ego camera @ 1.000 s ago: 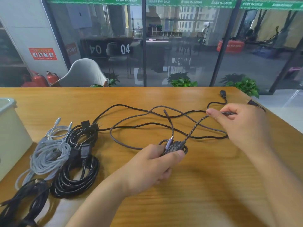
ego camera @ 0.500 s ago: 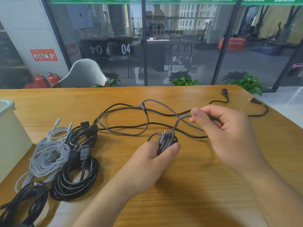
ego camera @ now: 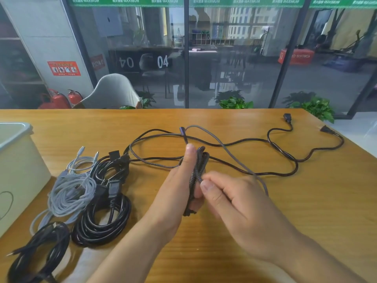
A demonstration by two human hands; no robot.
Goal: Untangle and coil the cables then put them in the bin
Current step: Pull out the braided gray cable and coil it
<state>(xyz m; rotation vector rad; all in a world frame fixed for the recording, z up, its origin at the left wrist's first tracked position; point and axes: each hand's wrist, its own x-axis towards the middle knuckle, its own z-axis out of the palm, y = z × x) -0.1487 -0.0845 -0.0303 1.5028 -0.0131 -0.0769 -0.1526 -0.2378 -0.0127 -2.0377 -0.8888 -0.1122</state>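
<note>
The left hand [ego camera: 173, 193] hid part of the grey braided cable coil [ego camera: 196, 176] it gripped; the right hand [ego camera: 234, 203] fingers pinched its strand.

Table [ego camera: 265, 231]: wood grain, smooth with a soft sheen.
Held cable [ego camera: 199, 170]: a woven, matt braid is shown.
Near-left coil [ego camera: 102, 225]: glossy black sheath.
Bin [ego camera: 18, 170]: smooth pale plastic.

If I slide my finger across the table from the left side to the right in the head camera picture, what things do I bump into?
Pale bin → grey-white cable coil → black cable coil → left hand holding the braided cable coil → right hand → loose black cable's plug near the table's right edge.
</note>
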